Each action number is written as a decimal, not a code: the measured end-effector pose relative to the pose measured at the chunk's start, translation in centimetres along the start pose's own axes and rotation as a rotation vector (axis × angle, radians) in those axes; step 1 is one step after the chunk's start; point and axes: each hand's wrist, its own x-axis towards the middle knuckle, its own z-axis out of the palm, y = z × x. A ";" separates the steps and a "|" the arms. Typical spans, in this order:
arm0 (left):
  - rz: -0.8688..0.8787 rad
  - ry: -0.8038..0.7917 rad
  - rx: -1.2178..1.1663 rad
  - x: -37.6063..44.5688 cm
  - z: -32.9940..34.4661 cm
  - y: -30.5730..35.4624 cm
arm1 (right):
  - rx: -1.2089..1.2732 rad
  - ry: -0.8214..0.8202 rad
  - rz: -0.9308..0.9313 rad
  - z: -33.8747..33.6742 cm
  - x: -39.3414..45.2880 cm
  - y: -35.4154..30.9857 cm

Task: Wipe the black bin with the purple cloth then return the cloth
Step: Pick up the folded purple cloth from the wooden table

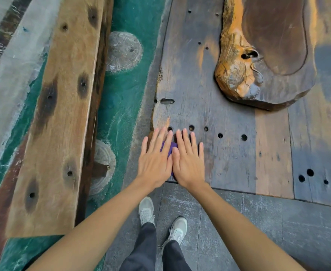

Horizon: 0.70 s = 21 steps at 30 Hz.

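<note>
Head view: both hands lie flat, fingers extended, side by side on the near edge of the table (pixel 229 106). The left hand (pixel 154 159) and right hand (pixel 188 161) press down on the cloth (pixel 169 149). Neither hand grips it; only a purple strip shows between them, the rest being covered by the palms. The cloth rests on the tabletop near its corner. A carved slab (pixel 266 55) sits farther back on the table, well apart from the hands. A plank (pixel 59 118) lies to the left. No bin is in view. Judgement: whether the bin has been wiped cannot be told. The flat, open hands suit either setting the cloth down or gathering it up.
</note>
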 end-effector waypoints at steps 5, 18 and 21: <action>-0.250 0.048 -0.168 -2.1 -1.0 0.0 | 0.337 0.144 0.219 -1.5 -2.5 0.8; -0.485 -0.037 -0.554 -8.1 -2.4 -2.3 | 1.037 -0.293 0.671 -4.2 -1.5 -3.9; -0.497 0.037 -0.652 -10.6 -2.6 -3.0 | 1.082 -0.318 0.539 -3.6 -3.1 -5.6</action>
